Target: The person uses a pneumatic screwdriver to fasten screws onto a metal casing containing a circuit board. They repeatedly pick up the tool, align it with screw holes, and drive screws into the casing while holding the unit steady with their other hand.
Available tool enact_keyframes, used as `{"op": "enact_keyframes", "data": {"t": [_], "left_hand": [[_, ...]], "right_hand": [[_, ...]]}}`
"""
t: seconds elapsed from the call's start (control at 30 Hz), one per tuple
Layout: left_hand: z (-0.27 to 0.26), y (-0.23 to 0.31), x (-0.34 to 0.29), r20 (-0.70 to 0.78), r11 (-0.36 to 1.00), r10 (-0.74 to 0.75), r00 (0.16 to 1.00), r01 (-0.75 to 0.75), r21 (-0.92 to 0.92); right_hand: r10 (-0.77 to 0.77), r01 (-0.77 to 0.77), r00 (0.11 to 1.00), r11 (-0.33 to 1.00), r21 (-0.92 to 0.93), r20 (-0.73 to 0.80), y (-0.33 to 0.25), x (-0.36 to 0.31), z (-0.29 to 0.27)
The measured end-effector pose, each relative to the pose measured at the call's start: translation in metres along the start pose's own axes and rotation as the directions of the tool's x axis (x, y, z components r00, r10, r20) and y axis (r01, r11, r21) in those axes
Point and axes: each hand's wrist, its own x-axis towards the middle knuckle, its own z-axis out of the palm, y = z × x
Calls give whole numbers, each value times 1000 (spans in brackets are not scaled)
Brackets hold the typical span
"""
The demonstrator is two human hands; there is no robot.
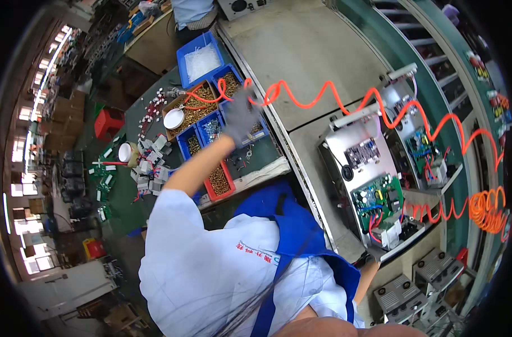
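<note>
My left hand, in a grey glove, reaches over the blue parts bins at the bench edge, close to an orange coiled hose. Its fingers are smeared, so I cannot tell whether they hold anything. Under and beside it are a blue bin of small silver screws and a box of brass-coloured parts with a white round lid on it. My right hand, in a dark glove, is at the lower end of an open metal chassis with a green circuit board; its fingers are mostly hidden.
A second open chassis stands behind the first on the line. Grey finished-looking units sit at lower right. A red bin of brass parts, white connectors and a red box are on the green bench. Another person stands at the far end.
</note>
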Motion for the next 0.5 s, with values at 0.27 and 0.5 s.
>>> {"op": "enact_keyframes", "data": {"t": [0.27,0.5], "left_hand": [[-1,-235,146,565,900,-347,749,96,426],[59,-210,124,568,707,-584,580,18,707]], "right_hand": [[76,119,951,807,579,-300,-151,-144,-42],[-398,691,715,527,494,-575,-195,-216,-41]]}}
